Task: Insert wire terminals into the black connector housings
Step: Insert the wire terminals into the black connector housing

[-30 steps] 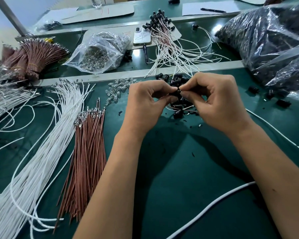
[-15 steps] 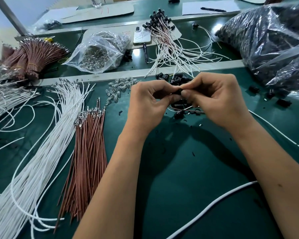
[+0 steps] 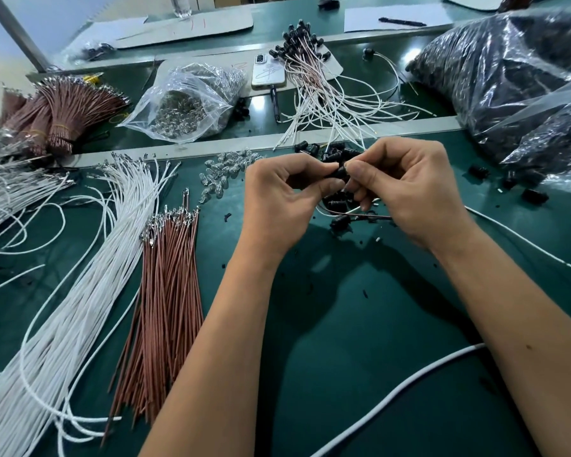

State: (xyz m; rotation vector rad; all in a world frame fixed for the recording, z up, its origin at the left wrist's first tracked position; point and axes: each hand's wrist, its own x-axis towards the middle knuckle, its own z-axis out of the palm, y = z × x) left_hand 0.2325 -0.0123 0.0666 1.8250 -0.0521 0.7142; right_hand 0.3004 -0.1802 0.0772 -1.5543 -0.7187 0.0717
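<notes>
From the head view I see both hands raised just above the green counter (image 3: 360,341), meeting at one black connector housing (image 3: 338,172). My left hand (image 3: 277,206) pinches it between thumb and curled fingers; my right hand (image 3: 409,196) grips its other end, fingers curled round it. A heap of loose black housings (image 3: 338,201) lies directly beneath. To the left lie the brown wires (image 3: 165,291) with metal terminals, beside the white wires (image 3: 80,291). Finished assemblies (image 3: 314,80) lie further back.
</notes>
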